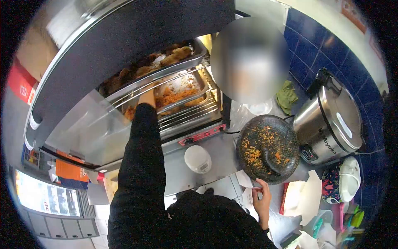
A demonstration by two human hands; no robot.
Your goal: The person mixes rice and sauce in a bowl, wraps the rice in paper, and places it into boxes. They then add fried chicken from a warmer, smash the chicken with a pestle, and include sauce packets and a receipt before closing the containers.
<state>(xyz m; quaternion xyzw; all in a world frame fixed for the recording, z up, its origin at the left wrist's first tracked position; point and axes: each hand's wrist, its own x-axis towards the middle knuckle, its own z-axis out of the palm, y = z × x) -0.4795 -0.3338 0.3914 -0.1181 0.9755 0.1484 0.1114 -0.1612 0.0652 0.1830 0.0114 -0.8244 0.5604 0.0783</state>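
Note:
My left hand (148, 96) reaches into a lit food warmer cabinet, over a metal tray (200, 85) of orange crumbs on the wire rack. Its fingers are hidden behind the rack above, so whether it grips anything does not show. On the upper level is another tray with browned, fried-looking pieces (176, 56). Beside the near edge of a dark stone mortar (265, 120), my right hand (261, 203) is loosely bent with its fingers apart and nothing visible in it. Orange bits (253, 153) are scattered in the mortar, and a stone pestle (271, 162) lies there.
A white kitchen scale (197, 159) sits on the steel counter before the warmer's red control panel (203, 135). Right of the mortar stands a large steel rice cooker (325, 124). Open paper boxes (296, 199) and a patterned container (331, 182) occupy the right side.

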